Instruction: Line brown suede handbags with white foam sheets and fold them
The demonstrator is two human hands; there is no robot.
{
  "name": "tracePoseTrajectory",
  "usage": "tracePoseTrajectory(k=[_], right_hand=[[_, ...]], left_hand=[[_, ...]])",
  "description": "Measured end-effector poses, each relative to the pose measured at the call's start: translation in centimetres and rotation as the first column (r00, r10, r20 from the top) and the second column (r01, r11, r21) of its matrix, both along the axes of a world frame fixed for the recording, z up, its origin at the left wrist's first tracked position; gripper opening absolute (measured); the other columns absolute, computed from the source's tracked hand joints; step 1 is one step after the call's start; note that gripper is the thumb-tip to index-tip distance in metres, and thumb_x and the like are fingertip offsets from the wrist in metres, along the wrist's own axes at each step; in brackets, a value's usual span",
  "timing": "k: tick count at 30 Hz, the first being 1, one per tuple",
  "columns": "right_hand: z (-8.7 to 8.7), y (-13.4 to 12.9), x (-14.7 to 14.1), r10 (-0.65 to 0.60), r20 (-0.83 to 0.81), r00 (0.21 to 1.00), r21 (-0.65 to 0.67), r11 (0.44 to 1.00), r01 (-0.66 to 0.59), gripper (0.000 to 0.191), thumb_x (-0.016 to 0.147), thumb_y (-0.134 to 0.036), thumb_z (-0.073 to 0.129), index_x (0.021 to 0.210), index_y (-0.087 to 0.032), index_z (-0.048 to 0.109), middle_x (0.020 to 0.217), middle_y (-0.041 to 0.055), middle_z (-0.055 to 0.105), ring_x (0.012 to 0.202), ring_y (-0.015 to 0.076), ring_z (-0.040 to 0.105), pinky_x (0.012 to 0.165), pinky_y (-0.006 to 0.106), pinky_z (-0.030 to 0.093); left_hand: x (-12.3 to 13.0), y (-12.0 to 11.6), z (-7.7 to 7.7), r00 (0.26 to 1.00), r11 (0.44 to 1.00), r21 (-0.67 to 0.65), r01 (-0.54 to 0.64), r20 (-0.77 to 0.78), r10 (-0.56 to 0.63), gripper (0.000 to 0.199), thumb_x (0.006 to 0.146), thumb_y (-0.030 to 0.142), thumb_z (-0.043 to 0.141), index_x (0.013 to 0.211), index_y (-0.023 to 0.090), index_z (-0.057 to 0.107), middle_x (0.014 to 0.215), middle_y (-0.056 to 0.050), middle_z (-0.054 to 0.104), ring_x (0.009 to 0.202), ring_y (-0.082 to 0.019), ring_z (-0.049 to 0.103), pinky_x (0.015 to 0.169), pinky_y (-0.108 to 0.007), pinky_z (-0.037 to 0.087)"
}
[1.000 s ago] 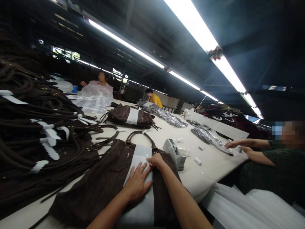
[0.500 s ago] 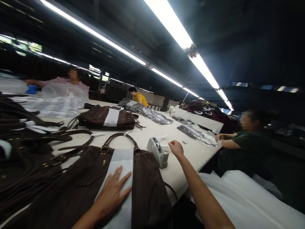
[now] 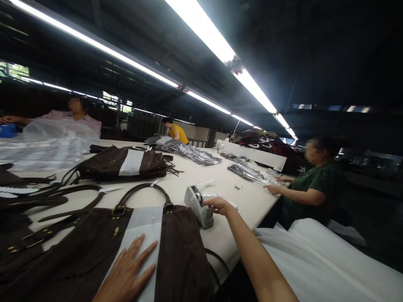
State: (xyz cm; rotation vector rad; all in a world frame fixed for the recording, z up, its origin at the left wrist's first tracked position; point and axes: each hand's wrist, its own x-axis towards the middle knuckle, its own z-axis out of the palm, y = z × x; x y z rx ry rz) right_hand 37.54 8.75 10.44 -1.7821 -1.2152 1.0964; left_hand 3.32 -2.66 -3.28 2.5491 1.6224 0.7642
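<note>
"How do the fingers stand?"

"The left hand (image 3: 127, 268) lies flat, fingers fanned wide and gripping nothing. It rests on a pale strip (image 3: 145, 222) that runs down the front of a brown bag (image 3: 182, 243)."

"And the other one?"

"The right hand (image 3: 218, 205) reaches to a grey tape dispenser (image 3: 206, 219). Thumb and fingertips are drawn close together beside the roll; I can't tell whether they have hold of any tape."

"Where exactly is the bag?"

"On the counter (image 3: 252, 205), right in front of the person, its arched handle (image 3: 157, 186) at the far edge and the strip passing between the handle's two ends. The dispenser stands just beside its upper right corner."

"What's around that?"

"Dark straps with brass-coloured fittings (image 3: 39, 241) on the left. Beyond the handle, a second bag (image 3: 97, 163) with a pale band across it. Past the dispenser, crumpled clear plastic (image 3: 206, 183) and a small white piece (image 3: 238, 186)."

"Farther out?"

"A co-worker in green (image 3: 317, 180) has both hands at the end of a plastic-wrapped bundle (image 3: 248, 172). Someone in yellow (image 3: 179, 132) bends behind another wrapped bundle (image 3: 192, 153). Someone in pink (image 3: 92, 122) is behind clear packaging (image 3: 47, 147). White sheeting (image 3: 327, 260) fills the lower right."
</note>
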Motion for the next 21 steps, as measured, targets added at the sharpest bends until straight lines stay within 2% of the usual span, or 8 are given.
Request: tracePoseTrajectory(k=[3, 7, 10, 13, 16, 21], right_hand=[[0.6, -0.4, -0.6, -0.039, 0.001, 0.999, 0.143, 0.989, 0.038, 0.010, 0.062, -0.020, 0.076, 0.065, -0.013, 0.069, 0.060, -0.0007, 0.065, 0.061, 0.0110, 0.054, 0.060, 0.022, 0.040], [1.4, -2.6, -0.4, -0.026, 0.026, 0.999, 0.362, 0.932, 0.015, 0.019, 0.065, -0.032, 0.074, 0.070, -0.014, 0.071, 0.067, 0.0008, 0.069, 0.069, 0.0134, 0.060, 0.066, 0.023, 0.043], [1.1, -4.9, 0.4, -0.026, 0.089, 0.996, 0.443, 0.896, -0.016, 0.022, 0.068, -0.036, 0.071, 0.069, -0.014, 0.071, 0.065, 0.0007, 0.069, 0.066, 0.0138, 0.060, 0.064, 0.023, 0.044], [-0.1, -6.6, 1.2, -0.054, 0.152, 0.987, 0.447, 0.894, -0.020, 0.020, 0.071, -0.033, 0.065, 0.062, -0.015, 0.067, 0.055, 0.0000, 0.064, 0.054, 0.0128, 0.057, 0.057, 0.023, 0.043], [-2.1, -7.4, 1.3, -0.100, 0.191, 0.977, 0.432, 0.902, 0.008, 0.021, 0.074, -0.031, 0.061, 0.059, -0.016, 0.064, 0.051, -0.0003, 0.063, 0.046, 0.0117, 0.055, 0.051, 0.022, 0.041], [-5.6, -8.2, 1.1, -0.240, 0.231, 0.943, 0.437, 0.891, 0.120, 0.022, 0.073, -0.026, 0.062, 0.052, -0.019, 0.059, 0.049, 0.0000, 0.061, 0.046, 0.0126, 0.055, 0.052, 0.023, 0.042]], left_hand=[[0.0, 0.0, 0.2, 1.000, 1.000, 0.002, 0.003, -0.012, -0.003, 0.054, 0.090, 0.057, 0.044, 0.139, 0.035, 0.045, 0.154, -0.007, 0.032, 0.141, -0.029, 0.031, 0.112, -0.050, 0.032], [0.0, -0.2, 0.6, 1.000, 1.000, -0.022, 0.007, -0.006, -0.007, 0.055, 0.089, 0.057, 0.044, 0.139, 0.034, 0.046, 0.154, -0.008, 0.033, 0.140, -0.030, 0.032, 0.113, -0.051, 0.031], [0.0, -0.4, 1.0, 1.000, 0.999, -0.045, 0.012, -0.004, -0.012, 0.055, 0.089, 0.058, 0.043, 0.139, 0.034, 0.045, 0.154, -0.008, 0.032, 0.141, -0.029, 0.031, 0.113, -0.051, 0.030], [0.0, -0.5, 1.2, 1.000, 0.997, -0.081, 0.012, -0.015, -0.014, 0.057, 0.090, 0.058, 0.041, 0.141, 0.032, 0.043, 0.155, -0.009, 0.029, 0.142, -0.028, 0.029, 0.114, -0.051, 0.028], [-0.1, -0.4, 1.1, 1.000, 0.996, -0.088, 0.017, -0.011, -0.018, 0.057, 0.090, 0.058, 0.041, 0.140, 0.032, 0.044, 0.155, -0.008, 0.029, 0.142, -0.029, 0.029, 0.114, -0.051, 0.028], [0.0, -0.4, 1.3, 1.000, 0.997, -0.081, 0.016, -0.016, -0.018, 0.055, 0.090, 0.056, 0.042, 0.140, 0.032, 0.044, 0.155, -0.008, 0.029, 0.142, -0.030, 0.028, 0.114, -0.052, 0.027]])
